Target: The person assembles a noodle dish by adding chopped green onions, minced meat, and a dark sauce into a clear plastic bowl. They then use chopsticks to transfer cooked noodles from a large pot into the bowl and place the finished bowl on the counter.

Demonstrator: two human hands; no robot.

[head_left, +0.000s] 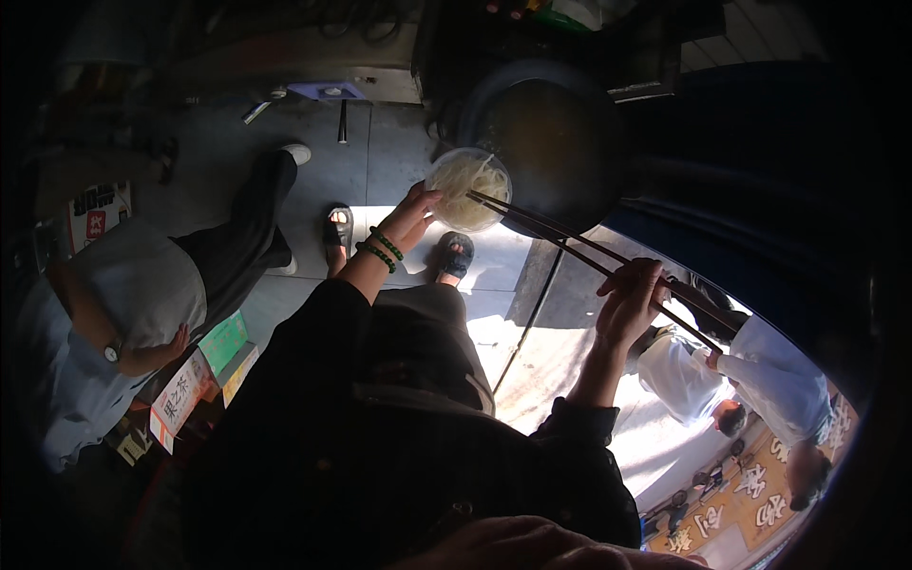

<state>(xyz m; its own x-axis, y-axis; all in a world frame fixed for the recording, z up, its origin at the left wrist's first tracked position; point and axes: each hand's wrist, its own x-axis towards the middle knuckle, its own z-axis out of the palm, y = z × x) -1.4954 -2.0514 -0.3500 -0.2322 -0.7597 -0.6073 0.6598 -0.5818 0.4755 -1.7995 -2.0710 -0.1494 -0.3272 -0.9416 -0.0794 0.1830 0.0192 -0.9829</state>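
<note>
With a green bead bracelet on its wrist, my left hand [413, 217] holds a clear round bowl [507, 187] by its left side. Pale, translucent noodles [463, 196] lie in the bowl. My right hand [630, 299] grips a pair of long wooden chopsticks [570, 241], whose tips touch the noodles. Just beyond the bowl, a large dark round pan [613, 142] holds brownish liquid; the bowl overlaps its near left edge.
A person [135, 299] in a light shirt stands at the left, beside printed cardboard boxes [185, 395]. Two people in white tops [680, 374] are at the lower right. A dark counter edge [299, 78] runs along the top left.
</note>
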